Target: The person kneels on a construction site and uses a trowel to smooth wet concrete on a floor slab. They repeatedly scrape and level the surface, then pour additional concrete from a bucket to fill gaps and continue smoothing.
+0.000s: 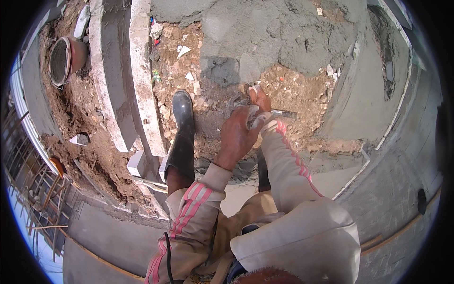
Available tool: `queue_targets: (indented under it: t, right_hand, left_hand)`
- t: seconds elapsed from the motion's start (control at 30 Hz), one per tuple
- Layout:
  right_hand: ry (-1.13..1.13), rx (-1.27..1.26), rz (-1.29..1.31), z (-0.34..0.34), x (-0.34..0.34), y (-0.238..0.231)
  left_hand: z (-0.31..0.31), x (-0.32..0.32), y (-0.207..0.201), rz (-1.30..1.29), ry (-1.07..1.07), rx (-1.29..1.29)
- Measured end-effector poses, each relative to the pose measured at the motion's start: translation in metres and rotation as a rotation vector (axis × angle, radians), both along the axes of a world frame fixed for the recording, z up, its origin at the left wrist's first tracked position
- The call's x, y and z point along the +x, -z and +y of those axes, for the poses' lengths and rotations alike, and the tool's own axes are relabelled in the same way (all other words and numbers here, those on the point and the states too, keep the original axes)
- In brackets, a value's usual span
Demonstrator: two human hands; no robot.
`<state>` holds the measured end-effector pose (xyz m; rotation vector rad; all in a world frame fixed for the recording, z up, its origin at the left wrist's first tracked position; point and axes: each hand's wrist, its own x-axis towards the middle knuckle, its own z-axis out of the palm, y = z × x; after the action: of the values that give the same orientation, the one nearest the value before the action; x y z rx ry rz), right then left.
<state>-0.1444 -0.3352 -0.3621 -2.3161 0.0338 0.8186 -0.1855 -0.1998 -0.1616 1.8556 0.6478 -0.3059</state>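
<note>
My left hand [236, 133] is closed, its thumb side close against my right wrist. A crumpled greyish-white thing [252, 115] shows between the two hands; I cannot make out its kind. Just beyond is my right hand [260, 98], its fingers curled and partly hidden. What it holds, if anything, does not show clearly. To the right of my wrists, a grey bar-like tool [284, 113] lies over the rubble; its left end is hidden. Ahead of the hands, wet grey mortar [288, 35] covers the ground, with a smooth oval patch [249, 68] at its near edge.
My black rubber boot [183, 111] stands on stony soil beside a whitish concrete beam [141, 61]. A mortar-crusted bucket [66, 59] tilts in the dirt at far left. White block pieces [137, 163] lie by the beam's near end. Smooth grey concrete [385, 175] spreads right.
</note>
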Motion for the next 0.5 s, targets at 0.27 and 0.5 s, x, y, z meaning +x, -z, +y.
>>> queue_targets:
  t: [0.27,0.5]
  right_hand:
    - [0.001,-0.083,-0.176,-0.049,0.051,-0.033]
    - [1.083,0.551,0.198,-0.041,0.243,0.020]
  left_hand:
    - [0.002,0.002,0.005,-0.002,-0.023,-0.029]
    - [0.000,0.001,0.004,-0.056,0.003,-0.067]
